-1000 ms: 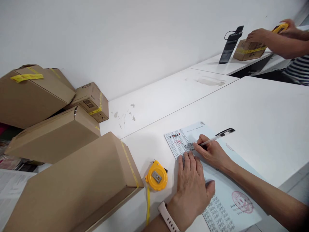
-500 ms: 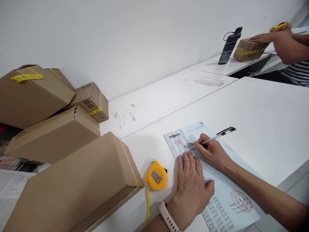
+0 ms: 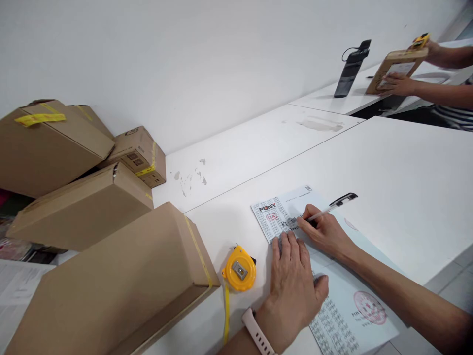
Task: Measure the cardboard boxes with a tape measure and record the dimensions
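Grip closed on a pen [image 3: 330, 207], the right hand [image 3: 325, 234] writes on the printed form [image 3: 351, 305] at lower centre-right, the left hand [image 3: 293, 286] lying flat and open on it; if that palm eases, the form could skid on the table [image 3: 406, 187] and spoil the line.

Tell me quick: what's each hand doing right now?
Left hand: open, flat on the paper.
Right hand: closed, holding the pen.
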The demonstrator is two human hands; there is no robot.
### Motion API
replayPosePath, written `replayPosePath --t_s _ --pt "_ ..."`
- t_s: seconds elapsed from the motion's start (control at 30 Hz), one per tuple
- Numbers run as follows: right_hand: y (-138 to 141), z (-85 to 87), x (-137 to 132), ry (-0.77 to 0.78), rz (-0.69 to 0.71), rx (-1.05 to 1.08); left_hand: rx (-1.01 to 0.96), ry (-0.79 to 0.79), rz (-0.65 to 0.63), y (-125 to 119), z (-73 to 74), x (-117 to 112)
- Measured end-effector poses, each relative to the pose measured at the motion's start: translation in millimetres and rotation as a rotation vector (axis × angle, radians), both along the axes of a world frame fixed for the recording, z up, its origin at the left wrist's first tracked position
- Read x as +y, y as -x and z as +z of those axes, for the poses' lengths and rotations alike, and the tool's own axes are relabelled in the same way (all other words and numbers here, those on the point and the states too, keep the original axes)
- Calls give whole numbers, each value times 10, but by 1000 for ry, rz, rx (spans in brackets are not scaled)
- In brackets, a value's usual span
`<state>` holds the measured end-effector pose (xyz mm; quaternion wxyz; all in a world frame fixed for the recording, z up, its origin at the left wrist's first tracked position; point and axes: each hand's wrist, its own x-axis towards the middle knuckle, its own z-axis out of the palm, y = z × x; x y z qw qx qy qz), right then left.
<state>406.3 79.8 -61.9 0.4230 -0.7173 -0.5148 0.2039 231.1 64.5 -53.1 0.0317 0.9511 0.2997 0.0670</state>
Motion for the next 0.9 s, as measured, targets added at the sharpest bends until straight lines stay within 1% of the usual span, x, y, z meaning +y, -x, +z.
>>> replayPosePath --t_s 0.27,0.43,0.9 --pt "0 -5 2 -10 -16 -1 15 -9 1 -5 9 6" --pt "2 -3 3 -1 2 13 8 -9 -2 -2 6 3" --pt "-14 -17 10 7 -25 -20 10 -4 -2 4 5 4"
